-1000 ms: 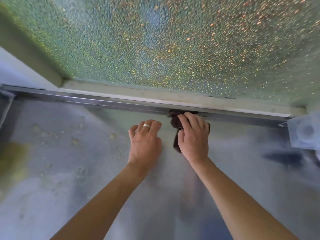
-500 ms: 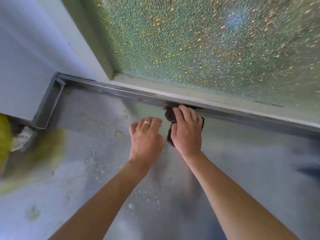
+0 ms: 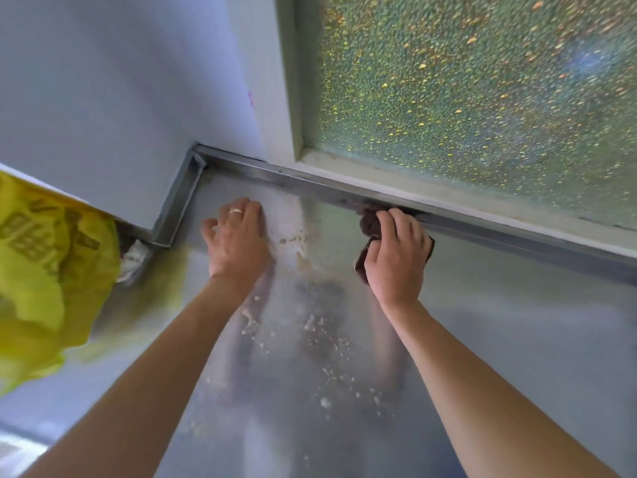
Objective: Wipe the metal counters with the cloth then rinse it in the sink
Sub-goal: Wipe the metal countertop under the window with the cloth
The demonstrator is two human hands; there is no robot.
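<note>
Head view, yellow bag (image 3: 44, 270) at left with dark unreadable print, left hand (image 3: 238, 241) flat, fingers spread on metal counter (image 3: 499, 339), right hand (image 3: 396, 260) clutching dark cloth (image 3: 369, 224) against the counter's back rail (image 3: 482, 220), frame centre.

the left hand (image 3: 238, 241) has slid away from the right hand (image 3: 396, 257) toward the counter's corner, and a yellow bag (image 3: 44, 270) has come into view.
</note>
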